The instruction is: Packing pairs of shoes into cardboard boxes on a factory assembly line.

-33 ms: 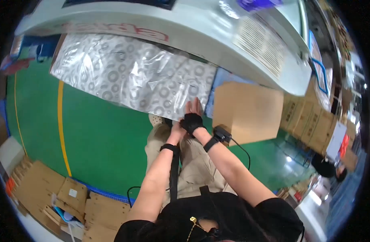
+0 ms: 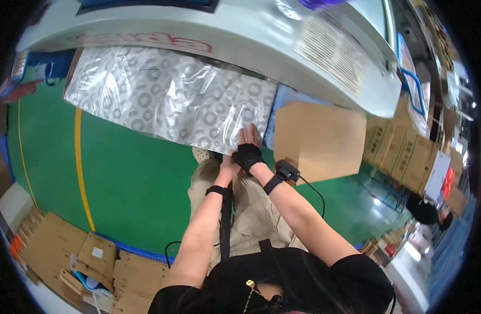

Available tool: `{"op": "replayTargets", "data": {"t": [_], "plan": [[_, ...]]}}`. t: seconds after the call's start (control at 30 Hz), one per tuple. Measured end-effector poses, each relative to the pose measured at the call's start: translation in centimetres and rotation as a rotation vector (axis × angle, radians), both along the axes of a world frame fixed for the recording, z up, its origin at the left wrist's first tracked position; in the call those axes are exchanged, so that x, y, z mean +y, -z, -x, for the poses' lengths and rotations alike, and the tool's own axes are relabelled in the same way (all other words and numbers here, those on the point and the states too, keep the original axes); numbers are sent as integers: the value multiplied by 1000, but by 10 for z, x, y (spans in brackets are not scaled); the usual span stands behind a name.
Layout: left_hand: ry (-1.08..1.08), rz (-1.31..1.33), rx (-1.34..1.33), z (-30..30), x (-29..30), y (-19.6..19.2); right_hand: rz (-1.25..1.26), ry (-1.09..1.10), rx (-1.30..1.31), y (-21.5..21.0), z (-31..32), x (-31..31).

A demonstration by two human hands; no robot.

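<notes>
A large pack of sheets printed with grey rings, wrapped in clear plastic (image 2: 167,99), lies on the front ledge of a white machine (image 2: 261,49). My right hand (image 2: 249,142), in a black fingerless glove, rests flat on the pack's near right corner with its fingers spread. My left hand (image 2: 229,166) is just under that corner at the pack's edge; its fingers are hidden by the right hand and the pack. A black band (image 2: 218,191) circles my left wrist. On my right wrist sits a small black device (image 2: 285,171) with a cable.
A brown cardboard sheet (image 2: 319,136) lies right of the pack. Stacked cardboard boxes (image 2: 397,152) stand at the right, and flattened cartons (image 2: 67,251) lie at the lower left. The green floor has a yellow line (image 2: 78,157). Another person (image 2: 423,212) is at the far right.
</notes>
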State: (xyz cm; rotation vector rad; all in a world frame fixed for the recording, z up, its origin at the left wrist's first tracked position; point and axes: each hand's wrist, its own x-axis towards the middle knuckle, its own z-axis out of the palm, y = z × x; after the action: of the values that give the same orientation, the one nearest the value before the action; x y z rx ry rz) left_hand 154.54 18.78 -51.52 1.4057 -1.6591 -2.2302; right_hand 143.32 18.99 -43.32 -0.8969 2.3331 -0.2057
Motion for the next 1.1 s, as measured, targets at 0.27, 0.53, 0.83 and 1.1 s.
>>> {"op": "replayTargets", "data": {"t": [0.27, 0.53, 0.83, 1.1], "plan": [[125, -21, -89, 30, -25, -150, 628, 258, 59, -127, -1, 83], [467, 372, -46, 126, 15, -163, 288, 705, 601, -137, 203, 299], [107, 297, -1, 206, 11, -147, 211, 631, -518, -53, 280, 424], [-47, 10, -187, 206, 14, -169, 738, 1142, -1293, -24, 249, 412]]}}
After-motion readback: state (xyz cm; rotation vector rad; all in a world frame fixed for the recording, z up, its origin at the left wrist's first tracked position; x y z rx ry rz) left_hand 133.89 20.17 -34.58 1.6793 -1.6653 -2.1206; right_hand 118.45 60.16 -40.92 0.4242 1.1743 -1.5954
